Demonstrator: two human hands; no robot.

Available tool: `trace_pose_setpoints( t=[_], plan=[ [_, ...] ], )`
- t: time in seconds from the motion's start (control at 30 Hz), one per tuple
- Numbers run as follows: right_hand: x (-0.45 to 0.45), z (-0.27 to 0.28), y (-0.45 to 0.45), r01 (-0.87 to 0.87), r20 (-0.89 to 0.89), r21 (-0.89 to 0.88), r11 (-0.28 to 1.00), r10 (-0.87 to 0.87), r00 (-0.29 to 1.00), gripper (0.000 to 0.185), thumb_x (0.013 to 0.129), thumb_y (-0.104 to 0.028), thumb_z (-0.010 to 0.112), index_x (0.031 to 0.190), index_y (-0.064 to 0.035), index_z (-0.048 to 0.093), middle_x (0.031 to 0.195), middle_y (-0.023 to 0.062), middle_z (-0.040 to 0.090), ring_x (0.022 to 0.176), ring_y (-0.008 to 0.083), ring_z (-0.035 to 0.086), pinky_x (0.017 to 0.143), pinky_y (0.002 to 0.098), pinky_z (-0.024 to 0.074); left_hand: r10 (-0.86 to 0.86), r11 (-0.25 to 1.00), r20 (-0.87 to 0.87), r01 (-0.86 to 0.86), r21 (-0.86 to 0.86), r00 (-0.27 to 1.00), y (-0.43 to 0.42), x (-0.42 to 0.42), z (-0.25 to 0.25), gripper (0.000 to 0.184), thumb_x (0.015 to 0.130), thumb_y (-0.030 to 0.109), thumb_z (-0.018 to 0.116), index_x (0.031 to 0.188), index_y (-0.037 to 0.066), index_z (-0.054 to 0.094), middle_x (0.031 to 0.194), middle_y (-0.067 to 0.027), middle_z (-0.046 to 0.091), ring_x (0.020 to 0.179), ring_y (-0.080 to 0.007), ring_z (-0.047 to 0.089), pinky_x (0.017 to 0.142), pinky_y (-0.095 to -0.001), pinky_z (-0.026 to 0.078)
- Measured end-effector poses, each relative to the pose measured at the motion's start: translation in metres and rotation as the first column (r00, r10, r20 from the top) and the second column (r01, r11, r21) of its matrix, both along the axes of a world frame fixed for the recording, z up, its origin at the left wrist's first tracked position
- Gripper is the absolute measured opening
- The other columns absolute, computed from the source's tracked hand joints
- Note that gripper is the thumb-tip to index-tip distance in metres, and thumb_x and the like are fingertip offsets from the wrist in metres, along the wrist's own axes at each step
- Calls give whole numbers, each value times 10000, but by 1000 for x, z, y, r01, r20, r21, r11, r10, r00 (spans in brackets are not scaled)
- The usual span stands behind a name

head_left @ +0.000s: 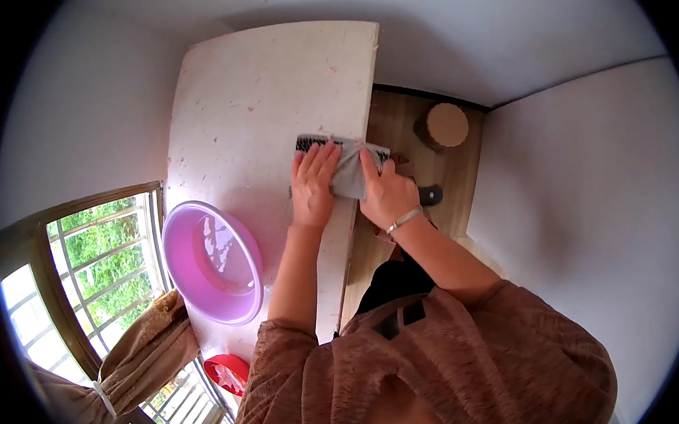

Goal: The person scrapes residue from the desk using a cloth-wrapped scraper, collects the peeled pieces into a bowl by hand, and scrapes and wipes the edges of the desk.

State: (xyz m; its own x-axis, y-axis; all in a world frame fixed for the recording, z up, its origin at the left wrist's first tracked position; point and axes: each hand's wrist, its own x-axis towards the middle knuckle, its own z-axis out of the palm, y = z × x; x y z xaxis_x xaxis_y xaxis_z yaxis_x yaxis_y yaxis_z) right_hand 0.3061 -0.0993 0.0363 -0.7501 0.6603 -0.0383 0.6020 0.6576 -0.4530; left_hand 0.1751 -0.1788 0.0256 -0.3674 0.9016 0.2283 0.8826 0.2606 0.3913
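A grey cloth with black patterned strips along its far side lies across the right edge of the table, partly hanging over it. My left hand rests on the cloth's left part with its fingers stretched out flat. My right hand, with a bracelet at the wrist, grips the right part by the table edge. Its index finger points forward along the cloth and the other fingers are curled. Creases run through the cloth between my two hands. What lies under the cloth is hidden.
On the pale table are small pinkish scraps. A purple basin with some water stands left, near the window. A red container holds pale material. A round stool stands on the floor to the right. A tied curtain hangs left.
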Motion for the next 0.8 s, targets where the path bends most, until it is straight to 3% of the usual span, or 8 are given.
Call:
trace_pose_setpoints(
  t=[0.1,0.2,0.33,0.47,0.53,0.7,0.8],
  plan=[
    [19,6,-23,-28,94,-91,995,37,995,639,638,-111,598,1240,-53,389,814,185,506,539,304,572,489,365,488,-11,999,18,11,-32,1000,-26,18,0,406,734,-9,404,1098,63,569,1171,-97,535,1093,-306,479,967,-466,277],
    [14,4,-8,-49,50,-20,999,50,997,655,640,-127,611,1248,-55,379,832,190,511,566,305,583,510,364,493,-5,1000,6,5,18,1000,-16,13,-4,406,741,-7,393,1103,61,565,1170,-99,536,1081,-307,488,969,-459,278],
    [-17,-4,29,5,54,-66,998,-2,999,669,622,-136,623,1246,-107,381,871,182,501,612,330,581,549,398,494,-17,999,-40,18,26,999,23,-15,-7,416,741,-21,387,1116,56,551,1180,-97,529,1107,-296,465,983,-436,268],
    [8,-5,-10,9,43,-66,998,-6,999,715,601,-145,642,1262,-100,373,838,177,479,557,319,558,491,392,483,-22,999,-2,22,-35,1000,-14,6,-6,433,723,-40,403,1119,54,549,1207,-74,511,1137,-283,438,989,-438,254],
    [27,-14,-36,-48,-4,0,999,48,999,765,585,-143,651,1285,-95,345,820,166,462,512,305,531,455,388,468,11,996,-44,-15,-86,999,-41,26,3,436,722,-36,412,1127,54,545,1205,-71,512,1127,-283,445,985,-447,253],
    [38,-26,-50,-72,-129,-64,995,64,990,913,490,-144,747,1302,-103,332,825,130,446,557,268,526,505,337,463,-12,987,-153,-12,-158,988,-52,37,16,451,711,-39,420,1131,65,546,1200,-62,514,1137,-270,433,989,-450,244],
    [39,-33,-51,-64,-211,-110,992,40,977,904,499,-134,738,1305,-107,329,832,121,446,572,263,517,524,346,452,-33,977,-236,-18,-211,971,-50,38,23,456,702,-39,430,1127,76,550,1201,-35,514,1165,-257,402,987,-456,246]
  ],
)
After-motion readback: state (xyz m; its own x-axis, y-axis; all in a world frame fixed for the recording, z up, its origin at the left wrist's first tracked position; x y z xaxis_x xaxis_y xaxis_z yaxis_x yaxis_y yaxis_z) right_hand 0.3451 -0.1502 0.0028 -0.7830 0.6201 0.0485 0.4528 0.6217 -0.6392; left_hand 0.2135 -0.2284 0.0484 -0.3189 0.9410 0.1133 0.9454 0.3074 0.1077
